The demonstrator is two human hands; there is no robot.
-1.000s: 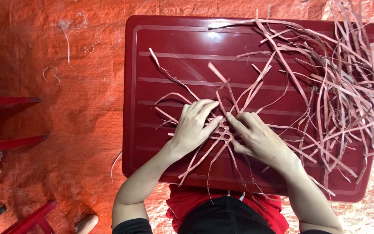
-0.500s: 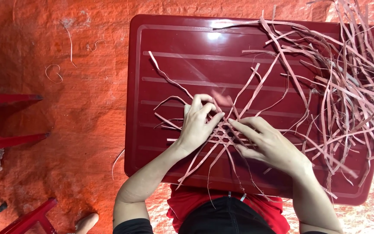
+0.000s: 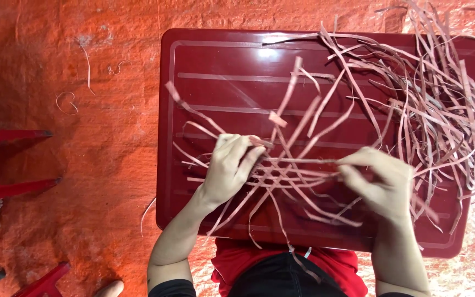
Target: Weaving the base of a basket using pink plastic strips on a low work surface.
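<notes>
Hands [image 3: 232, 168] amid strips [image 3: 287, 176], mid-table [image 3: 215, 66].

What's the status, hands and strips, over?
Left hand pressing woven strips. Right hand pinching one strip taut. Loose strip pile crowds table right side.

a makeshift craft workspace: red plastic table [image 3: 215, 66] heaped with thin strips [image 3: 435, 104], set on an orange tarp [image 3: 67, 181].

Right hand [image 3: 383, 184] motion-blurred; strip pile [image 3: 441, 104] cut off top.
</notes>
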